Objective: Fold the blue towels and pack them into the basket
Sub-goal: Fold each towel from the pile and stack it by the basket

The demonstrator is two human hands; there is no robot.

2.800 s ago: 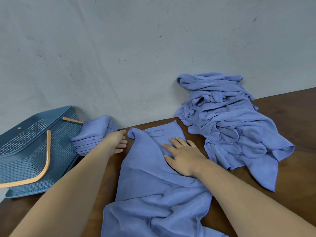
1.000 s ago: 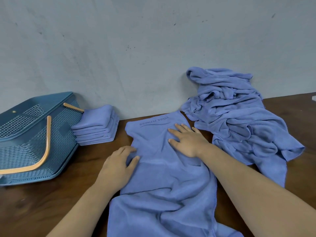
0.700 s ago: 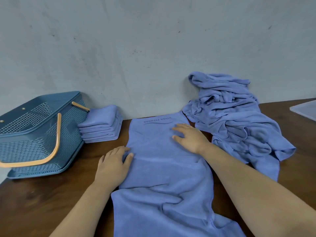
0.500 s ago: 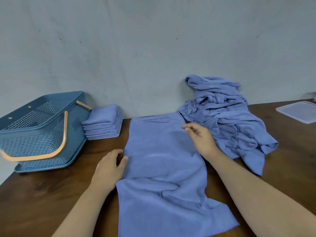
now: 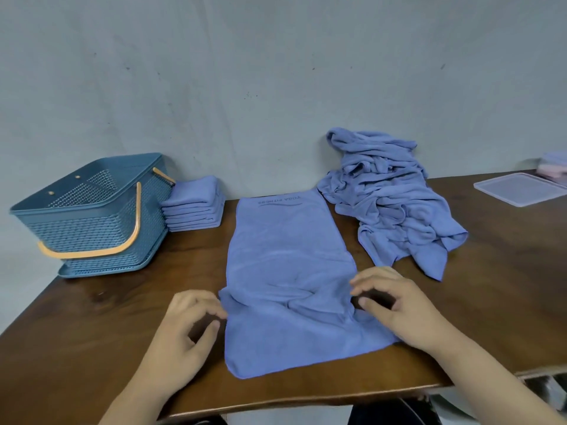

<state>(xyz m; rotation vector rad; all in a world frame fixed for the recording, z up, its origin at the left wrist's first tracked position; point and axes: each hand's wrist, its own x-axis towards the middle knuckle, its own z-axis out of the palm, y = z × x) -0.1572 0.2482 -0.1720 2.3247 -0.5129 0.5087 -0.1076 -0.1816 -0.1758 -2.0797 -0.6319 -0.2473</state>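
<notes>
A blue towel (image 5: 288, 265) lies spread lengthwise on the brown table (image 5: 92, 326), its printed end toward the wall. My left hand (image 5: 187, 329) is at the towel's left edge, its curled fingers and thumb pinching the cloth there. Across from it, my right hand (image 5: 399, 305) pinches the right edge, where the cloth is bunched into a fold. A stack of folded blue towels (image 5: 193, 207) stands beside the blue basket (image 5: 92, 222) with its orange handle at the left. A pile of unfolded blue towels (image 5: 395, 204) leans on the wall at the right.
A clear plastic lid (image 5: 521, 188) lies at the far right of the table, with pale folded cloth (image 5: 555, 164) behind it. The wall runs along the table's back. The table's front edge is just below the towel's near end.
Both hands slid from the towel's far end back along its sides to the near part. The towel went from crumpled to mostly flat. The camera view pulled back.
</notes>
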